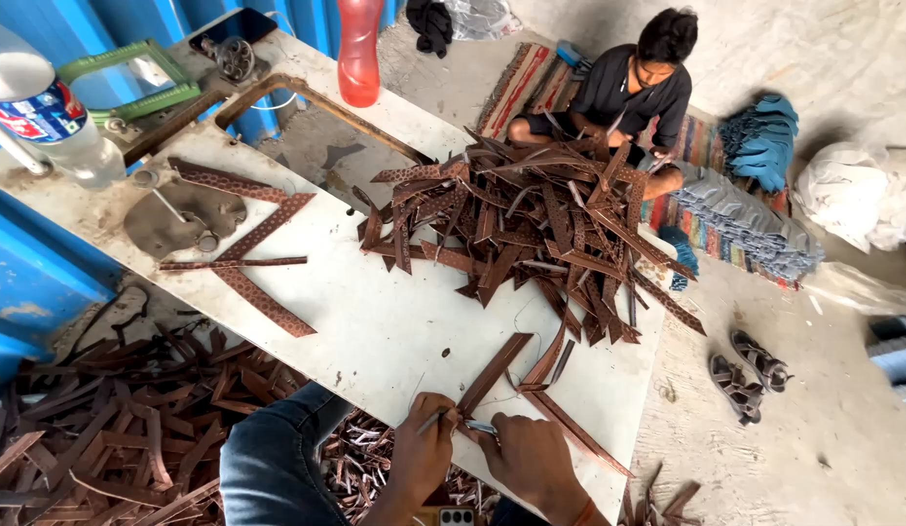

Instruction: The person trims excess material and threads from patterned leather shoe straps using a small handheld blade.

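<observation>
Brown leather strip point(495, 373), long, flat and narrow, with a darker face, lies at the near edge of the white worktable point(375, 321), its near end caught between the two hands; its long axis runs diagonally, from that near end up and away to the right toward the large strip heap point(531, 229) at the table's middle. Left hand point(421, 453), fingers closed together, pinches a thin metal tool point(434, 421) whose tip touches the strip's near end. Right hand point(531, 458), likewise closed, pinches the strip end just beside that tip. Second thin strip point(579, 433) runs from the hands off toward the table's right edge. Containers: red plastic bottle point(359, 54), upright at the table's far end (contents not discernible); clear bottle point(49, 112) at the table's far left corner, holding clear liquid. Patterned strips point(253, 248) lie crossed on the table's left part. Loose offcuts point(112, 419) cover the floor left of the table. Another person point(633, 83) sits on a mat beyond the table; a pair of sandals point(750, 375) lies on the floor to the table's right.
</observation>
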